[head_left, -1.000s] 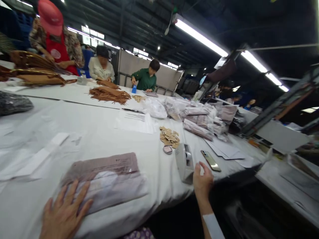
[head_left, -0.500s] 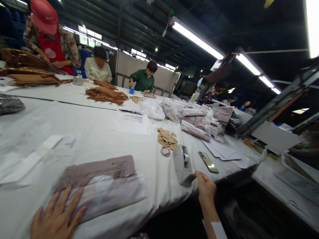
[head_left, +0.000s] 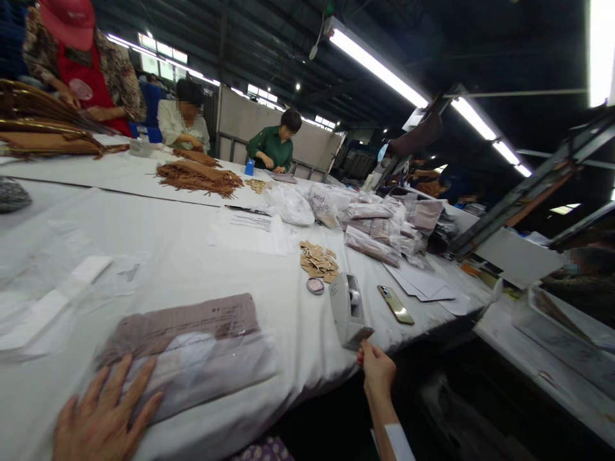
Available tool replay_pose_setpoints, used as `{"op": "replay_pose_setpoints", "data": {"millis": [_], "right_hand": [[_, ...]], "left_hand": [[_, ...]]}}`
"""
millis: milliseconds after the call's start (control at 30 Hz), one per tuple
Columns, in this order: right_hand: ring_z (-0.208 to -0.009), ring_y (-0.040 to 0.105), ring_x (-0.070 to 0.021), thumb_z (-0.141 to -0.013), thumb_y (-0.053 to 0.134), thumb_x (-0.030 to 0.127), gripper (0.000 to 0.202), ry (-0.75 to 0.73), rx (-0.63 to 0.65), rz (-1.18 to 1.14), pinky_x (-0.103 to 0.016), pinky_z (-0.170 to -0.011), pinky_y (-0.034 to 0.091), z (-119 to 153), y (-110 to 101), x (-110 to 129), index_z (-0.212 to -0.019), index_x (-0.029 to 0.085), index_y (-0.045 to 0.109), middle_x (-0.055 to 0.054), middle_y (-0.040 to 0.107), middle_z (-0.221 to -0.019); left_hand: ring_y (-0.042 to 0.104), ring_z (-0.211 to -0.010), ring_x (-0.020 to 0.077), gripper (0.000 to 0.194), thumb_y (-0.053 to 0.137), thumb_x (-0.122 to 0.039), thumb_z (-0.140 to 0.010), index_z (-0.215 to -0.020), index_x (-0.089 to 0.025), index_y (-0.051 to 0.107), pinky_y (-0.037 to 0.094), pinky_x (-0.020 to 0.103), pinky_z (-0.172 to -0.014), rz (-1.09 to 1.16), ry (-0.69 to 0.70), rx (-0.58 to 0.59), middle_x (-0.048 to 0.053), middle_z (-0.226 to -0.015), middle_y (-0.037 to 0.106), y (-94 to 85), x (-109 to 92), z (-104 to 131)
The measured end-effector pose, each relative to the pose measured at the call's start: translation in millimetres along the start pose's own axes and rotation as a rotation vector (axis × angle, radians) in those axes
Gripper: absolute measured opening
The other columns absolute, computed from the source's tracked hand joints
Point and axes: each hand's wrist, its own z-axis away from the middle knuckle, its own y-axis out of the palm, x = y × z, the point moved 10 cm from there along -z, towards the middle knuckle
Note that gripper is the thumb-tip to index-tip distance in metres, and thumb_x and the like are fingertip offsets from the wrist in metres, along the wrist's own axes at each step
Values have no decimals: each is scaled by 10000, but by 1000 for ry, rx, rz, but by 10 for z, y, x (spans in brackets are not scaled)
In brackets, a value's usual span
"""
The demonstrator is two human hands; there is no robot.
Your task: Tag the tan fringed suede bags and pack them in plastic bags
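Observation:
My left hand (head_left: 103,410) lies flat with spread fingers on the left end of a clear plastic bag (head_left: 230,365) holding folded mauve fabric (head_left: 192,325). The bag rests on the white-covered table, its printed flap side away from me. To the right stands a grey tape dispenser (head_left: 343,310) with a roll inside. My right hand (head_left: 378,371) is at the dispenser's near end, thumb and forefinger pinched together at its cutting edge on the end of the tape; the clear strip itself hardly shows.
Beside the dispenser are a pile of tan tags (head_left: 318,261), a small round tin (head_left: 315,285) and a phone (head_left: 394,305). Bagged fabric pieces (head_left: 372,243) are heaped behind. Loose plastic bags (head_left: 48,282) lie at left. Several people work across the table, near brown fringed pieces (head_left: 199,178).
My right hand has moved in from the dispenser's right side to just below its near edge, still pinched. My left hand stays flat on the bag. The view has shifted slightly.

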Motion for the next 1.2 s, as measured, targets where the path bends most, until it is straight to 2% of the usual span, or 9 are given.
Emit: {"op": "replay_pose_setpoints", "data": {"millis": [167,267,367,467,600,700,867,1067,1200], "right_hand": [[-396,510,-182,-488,638,682,519,32,57,27,-323,-404,457,310,29,-135,-543,168,603,-9,535,-405],[-444,540,-194,-548,648,619,478,-43,274,156,-314,-450,464,571,457,60,-654,154,678,-11,576,-444],[-510,578,-198,-643,614,600,448,-277,606,287,-300,-524,485,1030,1191,574,-734,172,709,-14,625,-523],[-575,599,-187,-753,564,568,392,-563,960,302,-274,-572,479,1780,1846,1244,-750,201,703,-13,658,-606],[-697,623,-176,-878,485,433,317,-951,1393,304,-258,-656,468,2902,2349,1970,-769,216,689,-19,701,-752],[-662,602,-157,-901,472,350,282,-1175,1632,357,-248,-635,445,3502,2599,2202,-790,217,694,-12,689,-733],[-595,559,-141,-874,501,280,247,-1447,1856,446,-247,-608,422,4067,2985,2226,-734,221,696,-8,682,-680],[-479,439,-122,-756,583,269,161,-1675,1821,603,-251,-549,380,4389,3524,1900,-632,235,680,29,594,-521],[-495,459,-140,-699,648,326,171,-1710,1850,625,-271,-577,390,4501,3778,1620,-543,258,634,25,538,-467]], "left_hand": [[299,-1366,377,488,396,-369,-904,-1386,-297,439,287,629,-1034,-23,9,-26,112,-1503,359,-101,-69,-55],[349,-1336,367,477,437,-413,-901,-1368,-317,462,288,614,-1034,-52,-39,-12,105,-1473,411,-223,-68,-115],[380,-1319,354,514,464,-459,-898,-1396,-344,411,310,587,-1031,-57,-14,37,99,-1478,408,-277,-71,-180],[402,-1306,341,535,463,-455,-905,-1419,-341,367,323,565,-1034,-71,-27,45,101,-1482,403,-324,-2,-190],[392,-1312,341,564,478,-465,-900,-1432,-330,345,321,553,-1043,-69,-63,25,109,-1481,401,-377,45,-148],[388,-1311,346,579,481,-473,-897,-1437,-322,337,316,568,-1043,-55,-74,23,122,-1489,381,-401,40,-147],[377,-1316,346,577,500,-464,-888,-1429,-336,347,313,577,-1044,-31,-84,25,118,-1487,381,-431,50,-180],[363,-1324,349,610,510,-468,-880,-1443,-334,317,298,587,-1054,1,-92,25,117,-1489,374,-418,73,-183],[348,-1334,357,622,501,-475,-883,-1452,-328,298,293,593,-1059,26,-99,27,115,-1503,352,-428,90,-190]]}}
